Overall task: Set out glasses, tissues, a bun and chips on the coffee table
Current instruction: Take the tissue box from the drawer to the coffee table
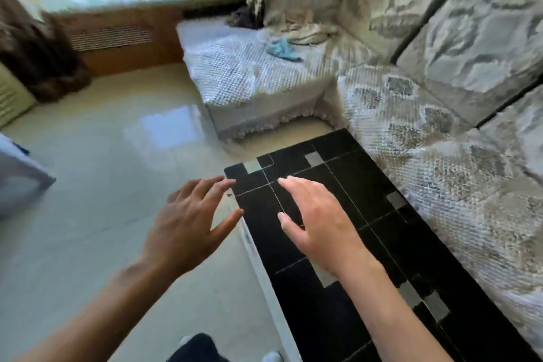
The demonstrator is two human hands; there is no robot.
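A long black coffee table with grey squares and thin pale lines runs from the centre to the bottom right. Nothing lies on the part of it that I see. My left hand hovers with fingers spread just off the table's near left corner, over the floor. My right hand is held palm down with fingers apart above the table's left half. Neither hand holds anything. No glasses, tissues, bun or chips show in the head view.
A sofa with a pale patterned cover runs along the table's right side and turns across the back. A light blue cloth lies on its far seat. Glossy beige floor spreads to the left. A white piece of furniture stands at the left edge.
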